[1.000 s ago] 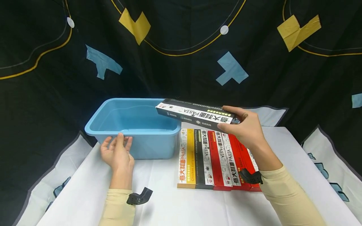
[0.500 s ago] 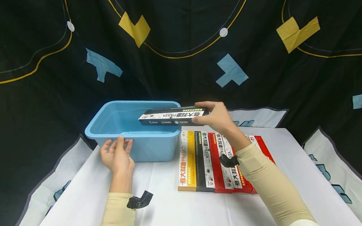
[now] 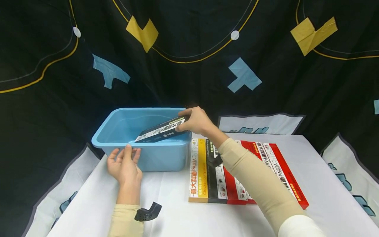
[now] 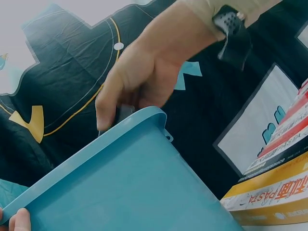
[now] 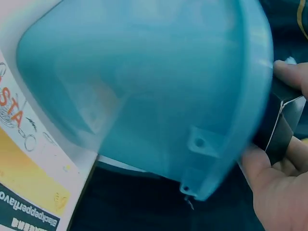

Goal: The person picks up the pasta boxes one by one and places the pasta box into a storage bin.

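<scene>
A light blue plastic bin (image 3: 161,158) stands on the left of the table. My left hand (image 3: 125,168) holds its front rim, with one digit up at the edge and the other fingertips (image 4: 21,221) against the outer wall just below. Over the bin's right end, my right hand (image 3: 196,121) grips the near end of a black pasta box (image 3: 161,131). The box slants down to the left, its lower end inside the bin; its gripped end (image 5: 281,120) shows beyond the rim in the right wrist view. The bin's floor is mostly hidden.
Right of the bin, several pasta boxes lie side by side: yellow (image 3: 202,171), black (image 3: 211,184) and red (image 3: 291,174). My right forearm (image 3: 254,177) crosses above them. A black curtain (image 3: 189,82) hangs behind the white-covered table (image 3: 174,210).
My right hand has moved left with the black pasta box, from above the row of boxes into the bin. The box's far end has tipped downward. My left hand stays at the front rim.
</scene>
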